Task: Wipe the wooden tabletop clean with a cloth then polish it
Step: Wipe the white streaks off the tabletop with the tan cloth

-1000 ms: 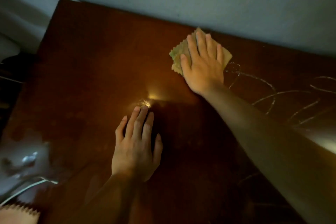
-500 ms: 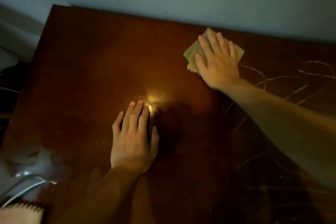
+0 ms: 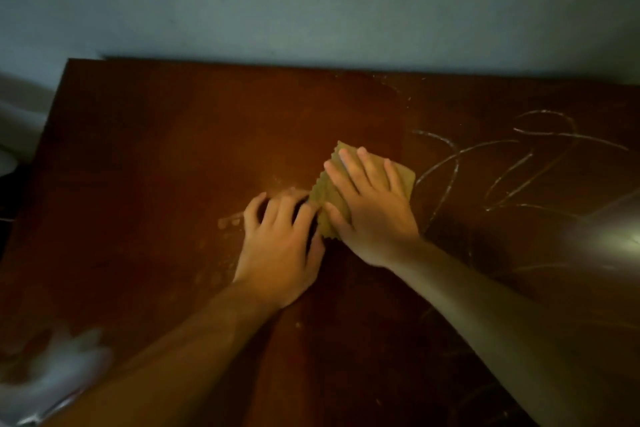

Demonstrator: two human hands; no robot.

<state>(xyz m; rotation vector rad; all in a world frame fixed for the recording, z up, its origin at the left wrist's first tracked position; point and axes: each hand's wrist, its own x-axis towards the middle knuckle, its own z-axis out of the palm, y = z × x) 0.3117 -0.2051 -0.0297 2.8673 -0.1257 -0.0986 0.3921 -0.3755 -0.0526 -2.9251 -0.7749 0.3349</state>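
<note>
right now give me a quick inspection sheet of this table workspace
surface: dark wooden tabletop, glossy; pale streaks on its right part, faint smudges near the left hand
job's things: yellow-green cloth with a zigzag edge, flat on the tabletop near the middle
clutter: blurred pale object at the near left corner, too blurred to name
hands: right hand flat on the cloth, fingers spread; left hand beside it, fingers bent, tips at the cloth's edge, grip unclear
cables: nothing seen
surroundings: plain grey-blue wall behind the table; dim light, bright glare at the right edge
</note>
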